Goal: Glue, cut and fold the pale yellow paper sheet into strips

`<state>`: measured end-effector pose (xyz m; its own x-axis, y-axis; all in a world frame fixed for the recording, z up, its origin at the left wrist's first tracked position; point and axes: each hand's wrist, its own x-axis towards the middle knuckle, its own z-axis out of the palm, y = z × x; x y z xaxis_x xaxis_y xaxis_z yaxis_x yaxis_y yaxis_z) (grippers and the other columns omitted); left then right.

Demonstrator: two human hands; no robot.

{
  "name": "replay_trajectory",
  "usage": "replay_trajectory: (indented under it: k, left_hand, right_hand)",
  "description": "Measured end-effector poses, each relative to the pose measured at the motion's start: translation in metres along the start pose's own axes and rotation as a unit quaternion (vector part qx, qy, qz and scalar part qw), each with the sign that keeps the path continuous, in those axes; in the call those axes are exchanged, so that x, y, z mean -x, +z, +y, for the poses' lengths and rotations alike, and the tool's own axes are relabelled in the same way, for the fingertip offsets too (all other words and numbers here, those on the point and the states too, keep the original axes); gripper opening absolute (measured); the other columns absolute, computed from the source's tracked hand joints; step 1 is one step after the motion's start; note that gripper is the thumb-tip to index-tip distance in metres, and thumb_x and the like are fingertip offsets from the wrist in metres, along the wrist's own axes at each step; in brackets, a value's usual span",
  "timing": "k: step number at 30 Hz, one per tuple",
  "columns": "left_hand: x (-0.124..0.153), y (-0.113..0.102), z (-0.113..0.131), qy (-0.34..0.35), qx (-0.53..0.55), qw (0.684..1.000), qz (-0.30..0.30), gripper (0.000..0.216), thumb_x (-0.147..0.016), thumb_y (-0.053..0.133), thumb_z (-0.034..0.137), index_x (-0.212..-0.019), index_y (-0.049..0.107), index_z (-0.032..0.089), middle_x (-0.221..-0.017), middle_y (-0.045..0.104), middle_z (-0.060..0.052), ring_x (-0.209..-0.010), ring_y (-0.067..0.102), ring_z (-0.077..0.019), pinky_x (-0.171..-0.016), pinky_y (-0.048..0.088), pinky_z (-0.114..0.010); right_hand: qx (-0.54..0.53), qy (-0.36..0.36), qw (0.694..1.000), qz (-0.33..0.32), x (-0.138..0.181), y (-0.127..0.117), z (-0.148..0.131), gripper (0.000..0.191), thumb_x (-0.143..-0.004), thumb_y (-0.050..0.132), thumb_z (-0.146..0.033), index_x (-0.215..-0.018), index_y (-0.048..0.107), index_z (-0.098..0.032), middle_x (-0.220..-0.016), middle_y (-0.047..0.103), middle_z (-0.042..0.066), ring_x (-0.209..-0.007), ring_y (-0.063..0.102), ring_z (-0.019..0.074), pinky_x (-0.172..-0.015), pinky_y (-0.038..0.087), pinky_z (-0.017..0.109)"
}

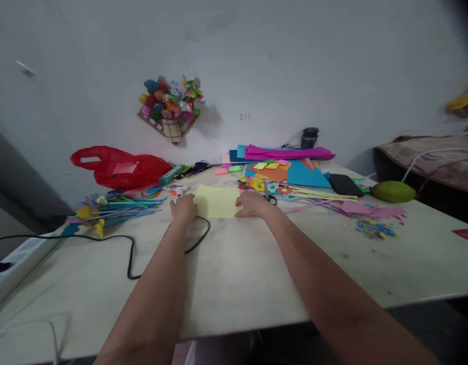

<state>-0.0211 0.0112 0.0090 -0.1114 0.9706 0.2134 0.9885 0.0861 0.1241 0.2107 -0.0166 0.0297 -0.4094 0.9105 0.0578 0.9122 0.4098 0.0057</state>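
a flat, off-white tabletop [234, 284] is standing against a plain grey-white wall [294, 61] and is showing faint smudges. on the wall, one hanging of multicoloured artificial flowers [172, 101] is sitting to the left of three small handwritten digits [245, 117]. at the far right, a pale brown patterned cloth [439, 157] is covering another surface. a thin black cable [132, 253] is snaking in from the left.

count follows. one rectangular, pale yellow sheet [216, 202] is lying on the middle of the tabletop, between two bare hands. the left hand [184, 207] is touching its left edge; the right hand [252, 204] is touching its right edge. the fingers of both are bending at the sheet; whether they are grasping it or only resting on it, i cannot tell.

one crumpled red plastic bag [138, 172] is lying at the back left. one white-and-orange tool [179, 190] is lying just beyond the left hand; one pair of dark-handled scissors [271, 199] is lying just beside the right. one flat black phone [345, 185], one oval yellow-green fruit [393, 191] and one dark cylindrical bottle [310, 138] are occupying the right half. multicoloured scraps [376, 229] are lying scattered, too small for counting.
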Motion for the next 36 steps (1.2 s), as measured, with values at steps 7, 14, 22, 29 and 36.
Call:
replay_trajectory:
  k: [7, 14, 22, 29, 36]
  left_hand:
    - [-0.007, -0.006, -0.005, -0.089, 0.140, 0.986, -0.006, 0.024, -0.068, 0.055, 0.037, -0.085, 0.063, 0.022, -0.087, 0.067, -0.006, -0.091, 0.058, -0.0247, -0.075, 0.038, -0.034]
    - [-0.016, 0.003, -0.004, 0.026, 0.476, 0.858, 0.190, 0.021, -0.070, 0.054, 0.039, -0.064, 0.054, 0.019, -0.059, 0.054, 0.001, -0.063, 0.053, -0.0141, -0.056, 0.037, -0.023]
    - [-0.012, -0.003, 0.003, 0.035, 0.709, 0.687, 0.153, 0.030, -0.061, 0.064, 0.043, -0.073, 0.052, 0.018, -0.058, 0.053, 0.004, -0.046, 0.045, -0.0067, -0.044, 0.032, -0.019]
    - [-0.009, -0.003, 0.008, 0.036, 0.738, 0.670, 0.073, 0.040, -0.058, 0.065, 0.050, -0.079, 0.048, 0.020, -0.065, 0.060, 0.002, -0.059, 0.058, -0.0113, -0.054, 0.043, -0.022]
    - [0.006, -0.001, 0.023, 0.012, 0.699, 0.713, -0.059, 0.045, -0.060, 0.063, 0.055, -0.081, 0.048, 0.019, -0.067, 0.061, 0.000, -0.060, 0.060, -0.0140, -0.054, 0.046, -0.026]
  right_hand:
    - [-0.021, 0.002, 1.000, 0.018, -0.003, 0.009, 0.006, 0.045, -0.065, 0.061, -0.044, -0.104, 0.065, -0.022, -0.104, 0.063, 0.009, -0.095, 0.057, 0.0268, -0.078, 0.040, 0.033]
    - [-0.097, 0.065, 0.979, 0.165, -0.007, 0.020, 0.009, 0.048, -0.072, 0.058, -0.047, -0.109, 0.059, -0.016, -0.115, 0.055, 0.011, -0.106, 0.050, 0.0240, -0.088, 0.037, 0.033]
    - [-0.376, 0.185, 0.862, 0.284, -0.021, 0.027, 0.018, 0.043, -0.073, 0.055, -0.044, -0.107, 0.056, -0.017, -0.107, 0.059, 0.009, -0.097, 0.055, 0.0200, -0.081, 0.042, 0.032]
    - [-0.669, 0.201, 0.679, 0.225, -0.018, 0.023, 0.024, 0.035, -0.079, 0.050, -0.042, -0.101, 0.055, -0.016, -0.088, 0.066, 0.008, -0.071, 0.063, 0.0141, -0.049, 0.044, 0.020]
    - [-0.680, 0.265, 0.608, 0.311, -0.017, 0.024, 0.033, 0.027, -0.075, 0.055, -0.026, -0.097, 0.061, -0.011, -0.078, 0.065, 0.006, -0.047, 0.056, 0.0102, -0.032, 0.037, 0.017]
